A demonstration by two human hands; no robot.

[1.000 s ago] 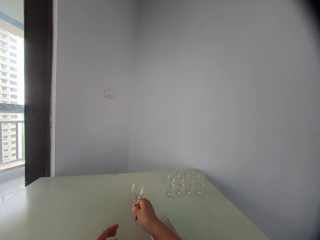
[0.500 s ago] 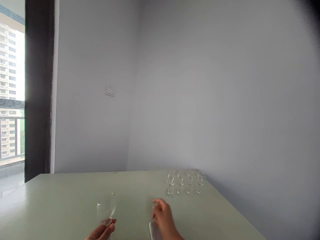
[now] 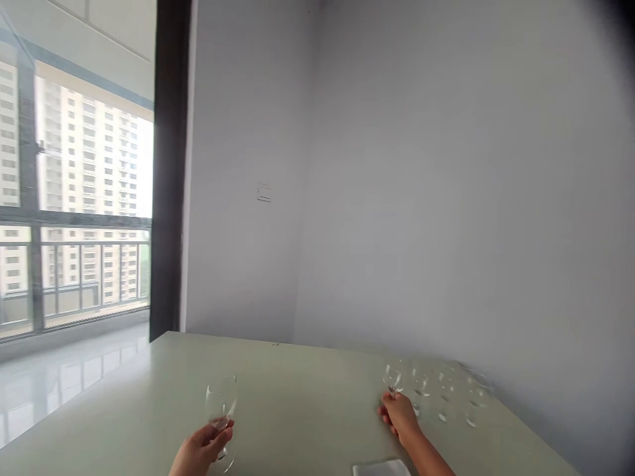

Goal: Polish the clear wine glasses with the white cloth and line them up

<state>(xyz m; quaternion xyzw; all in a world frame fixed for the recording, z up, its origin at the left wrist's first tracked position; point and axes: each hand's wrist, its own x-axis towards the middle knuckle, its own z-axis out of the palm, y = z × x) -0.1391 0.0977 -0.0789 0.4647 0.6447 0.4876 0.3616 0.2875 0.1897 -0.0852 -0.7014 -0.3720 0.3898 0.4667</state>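
Note:
My left hand (image 3: pixel 202 449) is closed round the stem of a clear wine glass (image 3: pixel 221 398), which is upright at the near left of the table. Its foot shows just below my fingers; I cannot tell whether it touches the tabletop. At the right, my right hand (image 3: pixel 398 414) has its fingers closed on the stem of another wine glass (image 3: pixel 392 375), the leftmost in a row. That glass's foot is hidden behind the hand. Beside it several more wine glasses (image 3: pixel 446 383) stand upright, somewhat blurred.
Pale green tabletop (image 3: pixel 297 410) spreads under both hands. A flat whitish thing (image 3: pixel 381 469) lies at the near edge, left of my right forearm. Grey walls (image 3: pixel 397 198) rise behind, with a light switch (image 3: pixel 264 192). Large windows (image 3: pixel 89 165) are to the left.
My right hand has moved from beside the flat whitish thing to the leftmost glass in the row and closed on its stem. The view has swung left. My left hand still holds its glass.

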